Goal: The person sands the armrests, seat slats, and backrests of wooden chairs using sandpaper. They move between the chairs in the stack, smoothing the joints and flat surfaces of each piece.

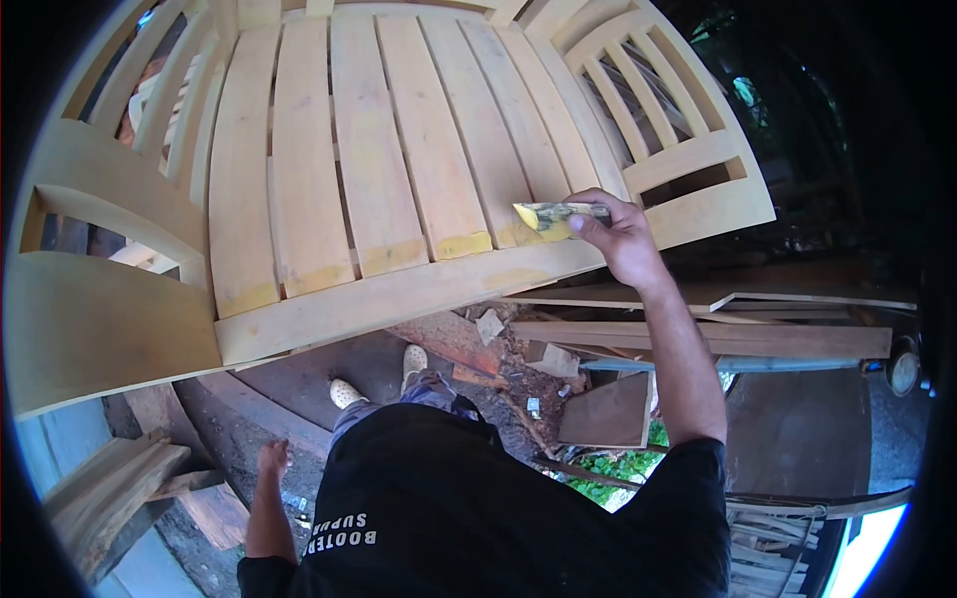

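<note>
A wooden bench-like frame [399, 149] with long seat slats fills the upper view. Yellow patches [464, 244] mark the slat ends beside its front rail [399, 299]. Over the right part of that rail, my right hand [618, 237] is closed on a small flat tool [558, 213], whose left tip carries yellow paste. The fingers partly cover the tool. My left hand [273, 457] hangs low at my left side, away from the frame, with its fingers loosely bent and nothing visible in it.
Boards [698, 334] are stacked below the frame on the right, near a dark panel [797, 429]. Thick wooden pieces [115, 488] lie at the lower left. Wood scraps [488, 326] and debris cover the ground by my feet [346, 393].
</note>
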Demonstrator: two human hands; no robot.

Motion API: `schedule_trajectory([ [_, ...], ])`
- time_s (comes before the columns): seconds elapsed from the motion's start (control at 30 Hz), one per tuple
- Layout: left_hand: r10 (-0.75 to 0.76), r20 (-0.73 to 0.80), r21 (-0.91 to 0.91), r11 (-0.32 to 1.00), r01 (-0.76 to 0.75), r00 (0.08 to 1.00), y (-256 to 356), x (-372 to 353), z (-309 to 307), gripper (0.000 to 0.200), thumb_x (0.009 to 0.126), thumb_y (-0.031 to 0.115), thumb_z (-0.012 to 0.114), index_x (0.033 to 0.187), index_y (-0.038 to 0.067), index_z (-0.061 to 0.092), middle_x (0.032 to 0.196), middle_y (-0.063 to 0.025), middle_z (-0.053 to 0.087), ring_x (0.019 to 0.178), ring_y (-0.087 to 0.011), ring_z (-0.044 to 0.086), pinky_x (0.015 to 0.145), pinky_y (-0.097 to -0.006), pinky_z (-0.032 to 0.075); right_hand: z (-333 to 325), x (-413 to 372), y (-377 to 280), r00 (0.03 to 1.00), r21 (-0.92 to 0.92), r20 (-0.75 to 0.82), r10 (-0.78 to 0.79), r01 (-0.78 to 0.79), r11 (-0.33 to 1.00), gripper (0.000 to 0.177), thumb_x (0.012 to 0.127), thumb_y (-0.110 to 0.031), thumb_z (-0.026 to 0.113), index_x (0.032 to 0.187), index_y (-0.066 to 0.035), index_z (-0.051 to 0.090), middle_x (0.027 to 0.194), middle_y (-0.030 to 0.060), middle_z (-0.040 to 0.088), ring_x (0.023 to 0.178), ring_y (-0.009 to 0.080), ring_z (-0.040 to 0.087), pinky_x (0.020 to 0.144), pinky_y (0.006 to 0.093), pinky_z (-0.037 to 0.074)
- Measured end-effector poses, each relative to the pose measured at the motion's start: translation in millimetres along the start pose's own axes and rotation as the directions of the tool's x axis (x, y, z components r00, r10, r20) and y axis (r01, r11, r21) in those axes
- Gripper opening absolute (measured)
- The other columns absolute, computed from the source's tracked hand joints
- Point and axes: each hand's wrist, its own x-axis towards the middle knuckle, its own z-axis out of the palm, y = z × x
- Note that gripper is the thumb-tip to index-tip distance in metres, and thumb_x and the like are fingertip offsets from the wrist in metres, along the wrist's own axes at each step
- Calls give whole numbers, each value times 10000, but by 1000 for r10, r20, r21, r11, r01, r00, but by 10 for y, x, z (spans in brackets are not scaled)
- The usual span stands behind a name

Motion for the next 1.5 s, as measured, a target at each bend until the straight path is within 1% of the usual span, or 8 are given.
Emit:
schedule_trajectory([
  [0.13,5,-22,-25,1000,-6,1000,9,-52,32,394,1004,313,644,1189,-35,663,944,-159,728,745,-256,709,614,-369,590,-94,82,127,983,214,-148,107,-74,974,216,964,-96,722,1155,0,695,982,19,729,884,81,622,835,256,511],
  [0.27,14,20,-34,999,-13,1000,115,-113,8,403,999,305,659,1217,-34,668,955,-144,729,732,-228,691,612,-359,589,-96,114,135,984,525,-159,79,17,851,267,961,-97,730,1209,-14,678,1037,18,728,922,86,650,853,259,532],
  [0.57,19,-11,-70,997,-20,1000,97,-107,6,344,996,272,649,1159,-28,694,927,-117,725,691,-178,658,558,-329,548,417,135,-222,999,271,-31,-15,23,962,254,1011,-155,695,1225,-18,682,1033,13,726,933,70,625,868,241,510],
  [0.67,25,-4,-50,998,-25,1000,44,-118,8,331,1029,361,602,1131,51,658,854,-72,677,622,-182,633,501,-326,472,457,149,-223,1000,245,-8,-11,13,969,249,1014,-155,690,1215,-8,681,1023,20,729,940,76,628,870,249,511],
  [0.97,-3,-70,4,1000,3,998,-30,-223,35,423,990,328,670,1229,-21,679,960,-146,730,752,-217,711,599,-363,608,579,-127,-435,955,-34,37,-294,295,955,189,991,-87,695,1157,3,694,946,61,739,877,97,646,817,263,529],
  [1.1,16,-63,44,999,-13,998,9,-240,44,452,989,355,660,1230,-28,676,985,-163,735,765,-244,723,683,-375,624,447,-18,-542,992,107,11,-124,122,987,182,996,-101,689,1145,2,704,964,68,756,904,100,670,819,275,538],
  [1.33,84,-78,125,989,-74,993,42,-113,-12,408,994,362,636,1129,-15,719,885,-125,744,707,-234,717,640,-372,570,670,266,-715,846,-300,248,-472,530,793,190,906,-18,662,1091,-12,705,959,187,729,887,362,711,795,434,568],
  [1.5,59,-70,63,997,-55,996,34,-128,-31,416,992,359,634,1139,-22,713,911,-139,744,729,-223,718,643,-379,570,834,338,-770,781,-368,362,-509,621,692,188,904,-18,663,1086,-23,710,927,175,713,867,377,694,778,462,563],
])
